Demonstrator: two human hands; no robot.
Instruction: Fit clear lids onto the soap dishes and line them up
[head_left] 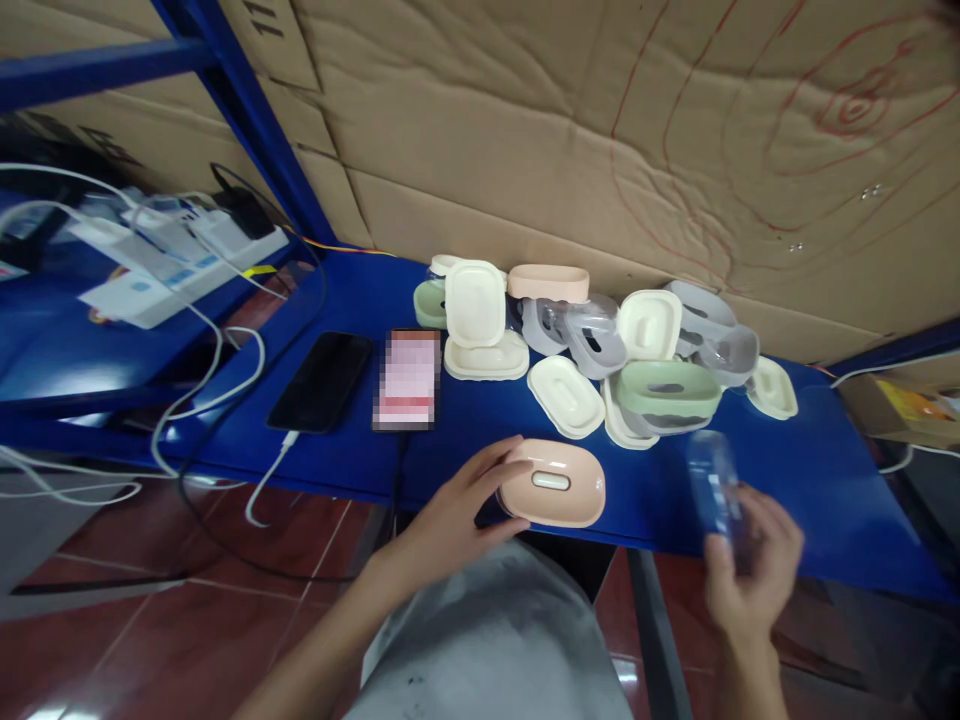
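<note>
My left hand (487,495) grips the left end of a peach oval plastic dish (577,500), which has a pale slot in its middle, at the table's front edge. In my right hand (754,555), over the right part of the table, is a clear plastic piece (711,470), tilted and blurred by motion. Behind the hands lie cream lids (566,398), a green oval dish (669,393), a peach rim piece (549,282) and grey translucent trays (596,335), partly stacked on each other.
Left of the pile, a phone with a lit screen (407,380) and a dark phone (321,382) lie on the blue table (465,450). White cables and a power strip (180,260) are at the far left. A cardboard wall (525,150) stands behind.
</note>
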